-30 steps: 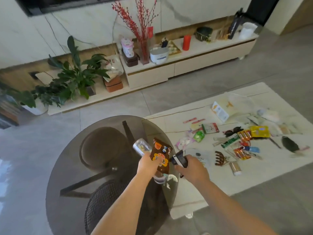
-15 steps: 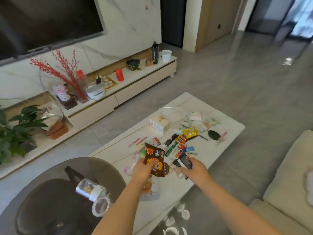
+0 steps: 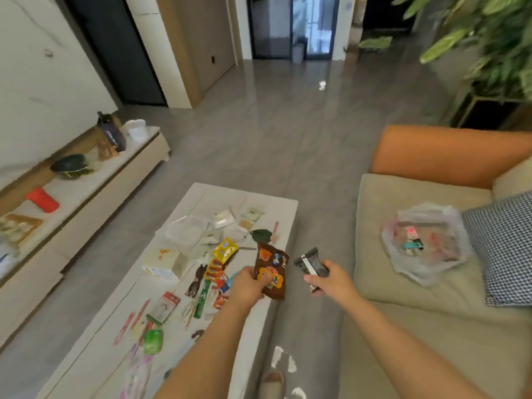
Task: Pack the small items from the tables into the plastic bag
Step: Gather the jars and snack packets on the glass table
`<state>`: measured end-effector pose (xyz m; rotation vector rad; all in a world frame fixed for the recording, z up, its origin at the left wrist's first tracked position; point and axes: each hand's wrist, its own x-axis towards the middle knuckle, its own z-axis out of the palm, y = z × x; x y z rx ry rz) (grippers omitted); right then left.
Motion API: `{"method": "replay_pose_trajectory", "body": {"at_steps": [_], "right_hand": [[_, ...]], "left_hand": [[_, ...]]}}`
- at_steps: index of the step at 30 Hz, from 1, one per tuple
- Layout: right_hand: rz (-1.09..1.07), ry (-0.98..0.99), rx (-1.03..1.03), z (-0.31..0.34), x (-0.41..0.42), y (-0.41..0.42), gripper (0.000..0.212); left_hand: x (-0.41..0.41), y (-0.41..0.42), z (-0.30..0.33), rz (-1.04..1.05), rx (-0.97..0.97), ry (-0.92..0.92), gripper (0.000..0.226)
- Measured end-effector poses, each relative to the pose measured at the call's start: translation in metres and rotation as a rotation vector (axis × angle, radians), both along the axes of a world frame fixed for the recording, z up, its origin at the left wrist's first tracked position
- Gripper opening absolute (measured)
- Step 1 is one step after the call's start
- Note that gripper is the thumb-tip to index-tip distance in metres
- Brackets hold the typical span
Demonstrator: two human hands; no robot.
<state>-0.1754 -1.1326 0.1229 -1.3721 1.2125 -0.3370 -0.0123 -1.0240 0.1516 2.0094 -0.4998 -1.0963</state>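
**Plastic bag on sofa, both hands loaded**

Plastic bag [image 3: 426, 243] lies open on the beige sofa [image 3: 403, 312], beside a checked cushion [image 3: 503, 249]; some small items inside. Left hand [image 3: 247, 286] grips a brown snack packet [image 3: 270, 272] over the white table's [image 3: 95, 355] near edge. Right hand [image 3: 334, 283] clasps a dark grey packet [image 3: 311, 263], held between table and sofa. Sachets and packets litter the table.
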Motion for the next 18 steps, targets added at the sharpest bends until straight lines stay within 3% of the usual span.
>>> {"method": "replay_pose_trajectory", "body": {"at_steps": [6,13,18], "right_hand": [[-0.28,-0.068,0.059,0.002,-0.024,-0.053,0.034],[-0.594,-0.139,0.059,0.006,-0.047,-0.098,0.023],[-0.756,-0.1,0.048,0.001,-0.081,-0.122,0.021]], "left_hand": [[-0.003,-0.09,0.003,-0.167,-0.021,0.028,0.042],[-0.019,-0.184,-0.003,-0.396,-0.004,0.032,0.045],[-0.049,-0.229,-0.014,-0.44,0.01,0.054,0.039]]}}
